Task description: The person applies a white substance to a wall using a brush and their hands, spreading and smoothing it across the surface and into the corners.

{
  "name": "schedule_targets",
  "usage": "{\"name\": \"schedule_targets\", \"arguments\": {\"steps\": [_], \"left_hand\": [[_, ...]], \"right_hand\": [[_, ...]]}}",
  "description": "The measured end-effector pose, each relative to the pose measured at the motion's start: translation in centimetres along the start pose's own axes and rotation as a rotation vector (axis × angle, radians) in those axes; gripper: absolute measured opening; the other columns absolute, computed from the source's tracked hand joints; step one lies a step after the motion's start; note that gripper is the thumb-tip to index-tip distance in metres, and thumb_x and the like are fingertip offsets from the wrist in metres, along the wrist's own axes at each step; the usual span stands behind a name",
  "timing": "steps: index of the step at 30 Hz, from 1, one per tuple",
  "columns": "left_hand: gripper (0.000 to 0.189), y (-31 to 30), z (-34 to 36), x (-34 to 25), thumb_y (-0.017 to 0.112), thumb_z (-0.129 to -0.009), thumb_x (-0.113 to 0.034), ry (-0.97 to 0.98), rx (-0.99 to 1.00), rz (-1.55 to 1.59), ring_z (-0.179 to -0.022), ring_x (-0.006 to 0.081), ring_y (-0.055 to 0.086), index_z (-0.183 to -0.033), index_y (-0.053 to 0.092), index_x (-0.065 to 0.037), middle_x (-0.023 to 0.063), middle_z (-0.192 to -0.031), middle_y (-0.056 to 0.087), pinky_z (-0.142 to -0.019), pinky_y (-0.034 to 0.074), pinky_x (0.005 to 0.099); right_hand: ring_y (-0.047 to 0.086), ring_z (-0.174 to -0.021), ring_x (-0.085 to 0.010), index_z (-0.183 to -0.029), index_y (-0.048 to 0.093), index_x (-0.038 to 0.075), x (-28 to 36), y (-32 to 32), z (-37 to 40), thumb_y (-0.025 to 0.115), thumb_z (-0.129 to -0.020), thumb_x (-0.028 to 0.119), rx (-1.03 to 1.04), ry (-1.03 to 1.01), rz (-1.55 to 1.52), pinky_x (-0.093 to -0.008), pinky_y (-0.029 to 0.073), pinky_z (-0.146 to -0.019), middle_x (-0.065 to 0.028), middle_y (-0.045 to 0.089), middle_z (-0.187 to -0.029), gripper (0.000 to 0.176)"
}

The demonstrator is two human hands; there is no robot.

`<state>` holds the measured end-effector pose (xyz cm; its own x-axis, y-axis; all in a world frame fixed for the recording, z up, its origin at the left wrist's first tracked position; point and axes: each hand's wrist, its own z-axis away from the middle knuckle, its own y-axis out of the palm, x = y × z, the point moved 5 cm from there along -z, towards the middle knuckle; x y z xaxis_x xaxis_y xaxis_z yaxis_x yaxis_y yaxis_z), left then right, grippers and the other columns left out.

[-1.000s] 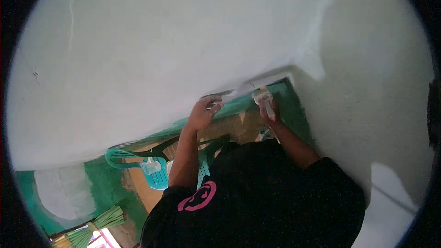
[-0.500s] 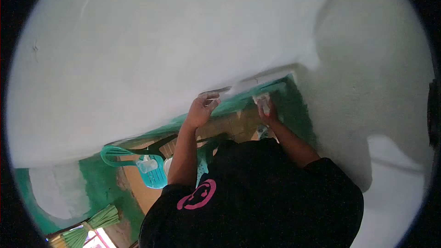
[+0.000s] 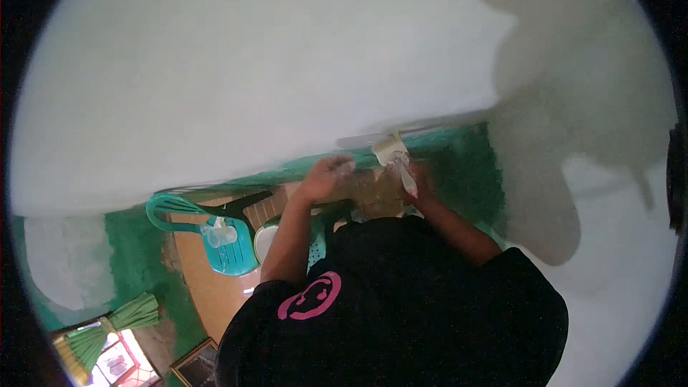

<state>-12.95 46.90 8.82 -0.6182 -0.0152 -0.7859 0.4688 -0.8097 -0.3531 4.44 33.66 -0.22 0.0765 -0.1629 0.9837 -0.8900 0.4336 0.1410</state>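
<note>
A paintbrush [image 3: 391, 147] with a wide, pale head is gripped in my right hand [image 3: 419, 180], its whitened handle slanting back over the palm. The bristles lie over the green strip [image 3: 451, 145] of wall, just below the painted white wall [image 3: 287, 64]. To the left, at about the same height, my left hand [image 3: 330, 178] is bent forward at the wrist near the lower edge of the white paint. White smears cover its fingertips, and motion blur smears the fingers.
Below left stands a turquoise plastic chair [image 3: 231, 256] with a clear plastic container [image 3: 219, 233] on its seat. Beside it is a round, pale-topped container [image 3: 265, 242]. Green curtains [image 3: 107, 340] hang at a window, near a framed picture [image 3: 196, 364]. Shadows fall across the right wall.
My right hand has turned and shifted left, so the brush head now points up and left. My left hand has moved slightly right and down. The view has shifted a little.
</note>
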Motion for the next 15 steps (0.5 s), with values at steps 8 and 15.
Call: {"name": "schedule_targets", "arguments": {"steps": [8,15], "left_hand": [[0.053,9.0,-1.7,3.8,0.045,-0.097,-0.047,-0.264,0.189,0.526,-0.108,0.0216,0.055,-0.125,0.054,-0.003,0.0107,-0.121,0.059,-0.092,0.043,0.0361],[0.045,7.7,-3.1,1.8,0.047,-0.099,-0.032,-0.077,0.204,0.946,-0.114,0.0259,0.053,-0.134,0.045,-0.005,0.01,-0.128,0.053,-0.098,0.041,0.0406]], "right_hand": [[0.056,-0.104,-0.0309,-0.114,0.054,0.002,5.0,0.8,-0.1,0.058,-0.09,0.016,0.043,-0.126,0.522,-0.039,0.046,-0.088,-0.0171,0.057,-0.108,0.028],[0.056,-0.107,-0.0346,-0.122,0.052,0.003,5.6,2.9,0.0,0.061,-0.084,0.014,0.228,-0.378,0.664,-0.0403,0.046,-0.089,-0.0192,0.056,-0.114,0.04]]}}
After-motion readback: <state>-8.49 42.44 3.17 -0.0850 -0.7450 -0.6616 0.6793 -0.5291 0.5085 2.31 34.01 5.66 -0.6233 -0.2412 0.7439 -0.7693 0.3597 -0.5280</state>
